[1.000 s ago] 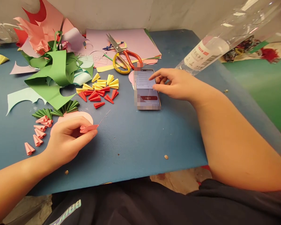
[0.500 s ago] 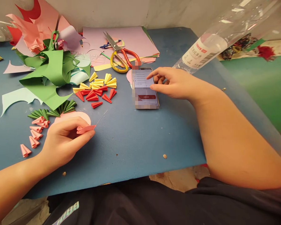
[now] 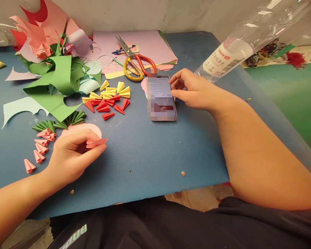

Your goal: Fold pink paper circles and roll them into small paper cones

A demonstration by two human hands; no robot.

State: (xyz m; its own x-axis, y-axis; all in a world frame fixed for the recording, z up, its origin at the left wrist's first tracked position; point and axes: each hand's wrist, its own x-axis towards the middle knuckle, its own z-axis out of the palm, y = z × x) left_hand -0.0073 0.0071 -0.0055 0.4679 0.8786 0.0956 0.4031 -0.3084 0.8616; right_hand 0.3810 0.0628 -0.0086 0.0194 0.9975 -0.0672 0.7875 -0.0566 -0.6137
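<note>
Between the thumb and fingers of my left hand (image 3: 76,155) is a pink paper cone (image 3: 96,142). A thin needle-like pin (image 3: 114,130) sticks out past its tip, up and to the right. Partly under this hand lies a round pink paper disc (image 3: 86,128). My right hand (image 3: 188,88) is at the right edge of a phone (image 3: 162,98) with a lit screen. Its index finger and thumb are apart with nothing between them, and the other fingers are curled in. I cannot tell whether the fingertips touch the phone.
Small pink cones (image 3: 39,157), green cones (image 3: 72,118), red cones (image 3: 103,105) and yellow cones (image 3: 120,87) lie in groups. Green paper scraps (image 3: 59,76) pile behind them. Scissors (image 3: 133,57) rest on stacked paper sheets (image 3: 150,43). A clear bottle (image 3: 225,57) stands at the back right.
My right hand has drawn back a little to the right, from over the phone's screen to its edge. The left hand still holds the pink cone. The whole view has shifted slightly.
</note>
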